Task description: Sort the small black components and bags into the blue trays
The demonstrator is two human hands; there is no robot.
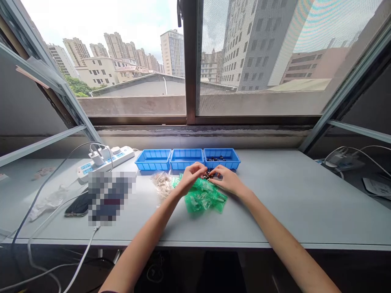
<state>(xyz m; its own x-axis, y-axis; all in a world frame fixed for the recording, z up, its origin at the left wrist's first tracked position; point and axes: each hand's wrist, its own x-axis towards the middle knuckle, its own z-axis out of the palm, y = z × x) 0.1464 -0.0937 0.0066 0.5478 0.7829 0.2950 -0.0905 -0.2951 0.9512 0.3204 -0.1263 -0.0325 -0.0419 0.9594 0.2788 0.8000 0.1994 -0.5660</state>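
My left hand [193,178] is over the green plastic bags [198,201], its thumb and fingers pinched together; whatever they hold is too small to make out. Facing it from the right, my right hand [227,180] curls its fingers around small dark parts [208,175] on top of the bags. Their kind cannot be told at this size. More dark pieces lie in the right blue bin [235,162], just behind my hands. Left of the green bags sits a clear bag [163,184] with thin, light-coloured pieces in it.
Beside the right bin stand a middle blue bin [187,165] and a left blue bin [152,166]. A power strip [105,163] with plugs, a phone [77,204], a blurred-out object [110,199] and loose cables occupy the table's left side. Behind is a window.
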